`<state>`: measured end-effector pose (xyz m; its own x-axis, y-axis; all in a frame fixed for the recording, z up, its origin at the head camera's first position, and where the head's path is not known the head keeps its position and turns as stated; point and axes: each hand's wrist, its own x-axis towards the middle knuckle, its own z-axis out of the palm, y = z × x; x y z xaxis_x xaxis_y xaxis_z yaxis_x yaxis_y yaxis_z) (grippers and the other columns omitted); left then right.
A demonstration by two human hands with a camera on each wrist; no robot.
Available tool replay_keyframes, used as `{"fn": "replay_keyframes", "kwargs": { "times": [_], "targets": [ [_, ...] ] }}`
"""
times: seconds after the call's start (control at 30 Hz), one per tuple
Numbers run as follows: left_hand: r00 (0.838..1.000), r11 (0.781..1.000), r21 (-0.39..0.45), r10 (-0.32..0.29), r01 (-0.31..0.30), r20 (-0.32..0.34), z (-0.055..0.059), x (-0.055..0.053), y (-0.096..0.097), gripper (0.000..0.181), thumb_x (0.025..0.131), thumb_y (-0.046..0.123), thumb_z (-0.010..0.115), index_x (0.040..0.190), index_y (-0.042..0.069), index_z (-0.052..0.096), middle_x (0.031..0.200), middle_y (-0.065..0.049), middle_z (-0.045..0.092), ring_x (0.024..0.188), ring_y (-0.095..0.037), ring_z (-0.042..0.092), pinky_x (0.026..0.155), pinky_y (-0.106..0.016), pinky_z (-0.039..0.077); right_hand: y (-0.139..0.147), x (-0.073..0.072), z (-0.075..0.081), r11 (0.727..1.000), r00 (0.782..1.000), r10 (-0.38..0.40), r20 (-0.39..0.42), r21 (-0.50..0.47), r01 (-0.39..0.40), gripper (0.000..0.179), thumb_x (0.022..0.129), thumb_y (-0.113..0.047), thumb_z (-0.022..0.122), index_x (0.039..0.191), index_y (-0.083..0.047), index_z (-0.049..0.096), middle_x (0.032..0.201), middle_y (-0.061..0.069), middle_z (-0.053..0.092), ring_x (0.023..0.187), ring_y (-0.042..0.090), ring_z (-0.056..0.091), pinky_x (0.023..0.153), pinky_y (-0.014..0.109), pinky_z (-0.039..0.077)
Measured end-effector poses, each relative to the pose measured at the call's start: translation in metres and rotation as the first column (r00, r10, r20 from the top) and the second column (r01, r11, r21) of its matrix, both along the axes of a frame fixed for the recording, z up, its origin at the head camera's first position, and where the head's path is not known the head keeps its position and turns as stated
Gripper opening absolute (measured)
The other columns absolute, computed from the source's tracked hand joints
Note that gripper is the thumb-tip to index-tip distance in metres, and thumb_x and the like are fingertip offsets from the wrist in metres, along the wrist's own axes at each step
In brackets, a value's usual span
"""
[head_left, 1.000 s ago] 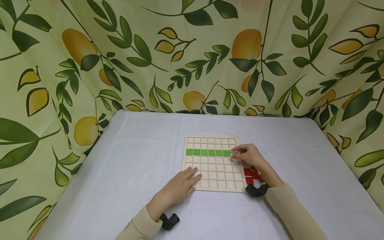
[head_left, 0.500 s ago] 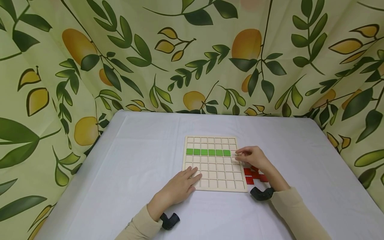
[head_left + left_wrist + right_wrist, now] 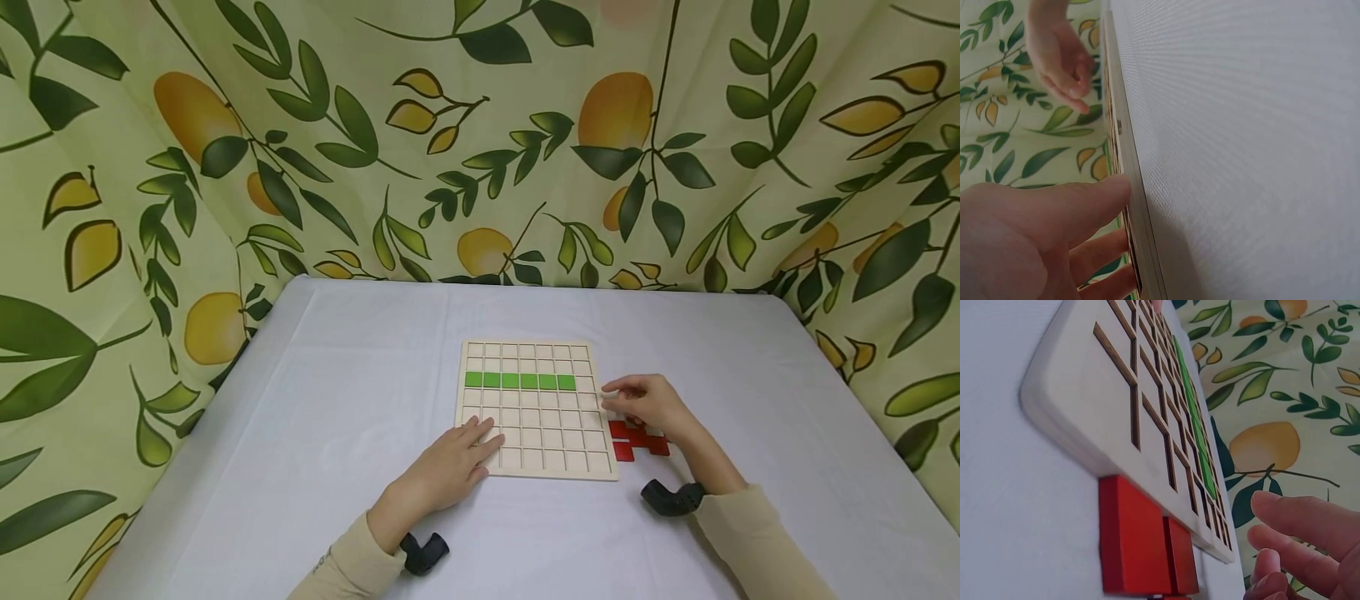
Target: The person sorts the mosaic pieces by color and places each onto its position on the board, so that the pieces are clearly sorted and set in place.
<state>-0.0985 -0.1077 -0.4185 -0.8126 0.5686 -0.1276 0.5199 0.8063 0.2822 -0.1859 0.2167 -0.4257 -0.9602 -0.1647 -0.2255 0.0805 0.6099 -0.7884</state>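
A pale wooden grid board (image 3: 543, 437) lies on the table, a row of several green square tiles (image 3: 511, 381) set across its third row from the back. My left hand (image 3: 448, 465) rests on the board's near-left corner with the fingers spread; the left wrist view has its thumb (image 3: 1094, 203) against the board's edge. Just off the right side of the board, my right hand (image 3: 647, 403) hovers partly over loose red square tiles (image 3: 624, 451). Its fingers (image 3: 1310, 519) are loosely bent, with nothing visible between them and the thumb. Some red tiles are hidden under that hand.
A white cloth (image 3: 360, 375) covers the table. Behind it hangs a curtain (image 3: 525, 167) printed with leaves and fruit. Each wrist wears a black device, one on the left (image 3: 424, 553) and one on the right (image 3: 672, 497).
My right hand has drawn back to the right and nearer, from the right end of the green row to beside the red tiles. My left hand has stayed in place.
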Motion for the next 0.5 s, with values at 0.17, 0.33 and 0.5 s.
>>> {"fn": "replay_keyframes", "kwargs": {
  "times": [0.17, 0.33, 0.5],
  "targets": [
    [1.000, 1.000, -0.003, -0.002, 0.002, -0.006, -0.002, -0.001, 0.000, 0.046, 0.099, 0.021, 0.050, 0.145, 0.012, 0.045, 0.155, -0.012, 0.038, 0.145, -0.031, 0.036, 0.118, -0.047, 0.036, 0.006, 0.005, 0.001, 1.000, 1.000, -0.011, -0.014, 0.015, 0.011, 0.039, 0.085, -0.020, 0.072, 0.115, 0.004, 0.066, 0.069, 0.003, 0.057, 0.060, 0.012, 0.051, 0.051, 0.022, 0.045],
    [1.000, 1.000, -0.002, -0.003, 0.003, -0.013, -0.003, -0.001, 0.000, 0.046, 0.099, 0.021, 0.050, 0.144, 0.013, 0.045, 0.155, -0.012, 0.039, 0.145, -0.031, 0.036, 0.118, -0.047, 0.036, 0.013, 0.009, 0.002, 0.999, 1.000, -0.029, -0.005, 0.029, 0.029, 0.039, 0.085, -0.021, 0.072, 0.116, 0.003, 0.065, 0.072, 0.002, 0.057, 0.064, 0.012, 0.052, 0.052, 0.021, 0.045],
    [1.000, 1.000, 0.001, -0.006, 0.006, -0.016, -0.003, -0.001, -0.001, 0.046, 0.099, 0.021, 0.050, 0.144, 0.012, 0.045, 0.155, -0.012, 0.039, 0.145, -0.032, 0.036, 0.117, -0.047, 0.036, 0.023, 0.013, 0.002, 0.998, 0.999, -0.039, -0.024, 0.050, 0.040, 0.041, 0.085, -0.022, 0.072, 0.117, 0.003, 0.065, 0.073, 0.002, 0.055, 0.063, 0.012, 0.052, 0.053, 0.022, 0.047]
  ]
}}
